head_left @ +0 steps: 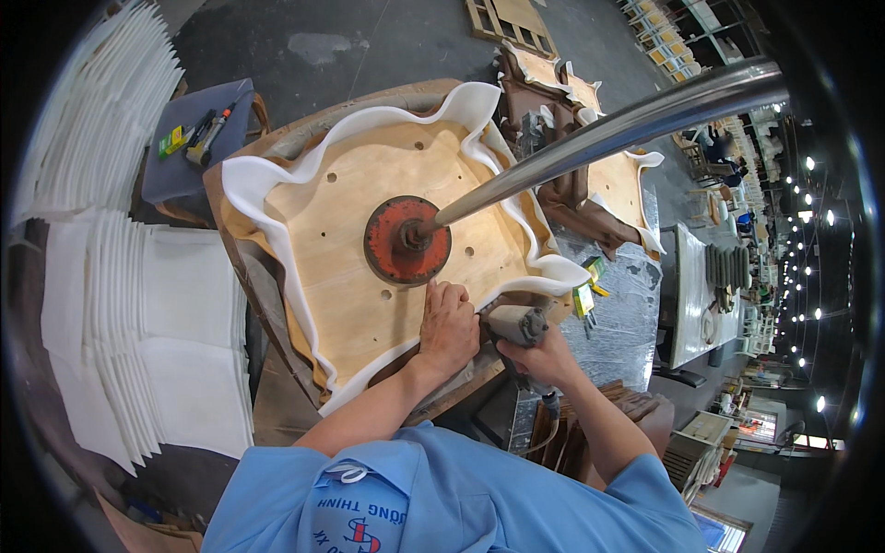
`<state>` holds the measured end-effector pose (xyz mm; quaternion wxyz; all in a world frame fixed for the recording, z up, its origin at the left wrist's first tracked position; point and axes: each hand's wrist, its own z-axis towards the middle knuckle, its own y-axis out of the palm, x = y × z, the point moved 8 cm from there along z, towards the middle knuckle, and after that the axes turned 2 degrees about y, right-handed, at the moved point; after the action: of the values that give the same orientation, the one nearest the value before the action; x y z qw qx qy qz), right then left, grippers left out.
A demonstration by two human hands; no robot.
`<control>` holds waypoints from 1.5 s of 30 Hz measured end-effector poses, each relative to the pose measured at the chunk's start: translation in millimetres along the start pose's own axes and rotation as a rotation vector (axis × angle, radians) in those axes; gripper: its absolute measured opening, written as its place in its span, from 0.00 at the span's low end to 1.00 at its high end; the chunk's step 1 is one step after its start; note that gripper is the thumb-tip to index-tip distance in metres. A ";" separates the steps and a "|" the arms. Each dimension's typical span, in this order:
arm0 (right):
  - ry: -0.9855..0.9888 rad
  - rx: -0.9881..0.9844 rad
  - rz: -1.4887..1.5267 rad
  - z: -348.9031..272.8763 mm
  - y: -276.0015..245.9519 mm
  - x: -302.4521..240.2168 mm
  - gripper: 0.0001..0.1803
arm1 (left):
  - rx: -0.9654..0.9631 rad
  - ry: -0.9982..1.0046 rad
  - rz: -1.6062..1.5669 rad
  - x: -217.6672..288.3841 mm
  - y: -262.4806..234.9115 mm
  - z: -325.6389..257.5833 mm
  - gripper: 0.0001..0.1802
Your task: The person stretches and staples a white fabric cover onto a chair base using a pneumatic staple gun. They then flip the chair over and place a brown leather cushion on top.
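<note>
A plywood seat panel [355, 189] lies underside up, with white foam [267, 184] and brown-tan cover material folded up wavily around its rim. A red round disc [383, 241] on a shiny metal rod [590, 138] presses on the panel's middle. My left hand [449, 327] is closed with bent fingers over the foam edge on the near side, fingertips against the wood. In my right hand [546, 358] is a pneumatic staple gun [516, 323], its nose close to the panel's near right edge, beside my left hand. A hose hangs from its handle.
Stacks of white foam sheets [189, 304] stand at left. A blue-grey padded chair [221, 120] carries small tools and a yellow-green box. To the right, a plastic-wrapped table [608, 323] holds brown covers, another panel [616, 189] and more small boxes. A person sits far off at right.
</note>
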<state>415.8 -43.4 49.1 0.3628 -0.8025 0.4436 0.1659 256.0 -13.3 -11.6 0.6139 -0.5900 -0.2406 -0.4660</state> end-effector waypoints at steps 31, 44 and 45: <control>-0.094 0.027 -0.122 -2.9 12.2 -28.0 0.19 | 0.004 -0.015 0.019 -2.6 -14.1 -5.8 0.10; -0.074 0.010 0.021 -12.5 13.5 -8.2 0.20 | 0.028 0.046 0.141 2.9 -29.8 -20.0 0.11; -0.068 -0.001 0.012 -11.8 14.1 -8.1 0.21 | -0.002 0.024 0.139 0.1 -27.0 -18.8 0.11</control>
<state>399.0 -52.0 55.8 0.3763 -0.7940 0.4355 0.1956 228.1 -27.6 -1.5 0.6471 -0.6002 -0.1910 -0.4296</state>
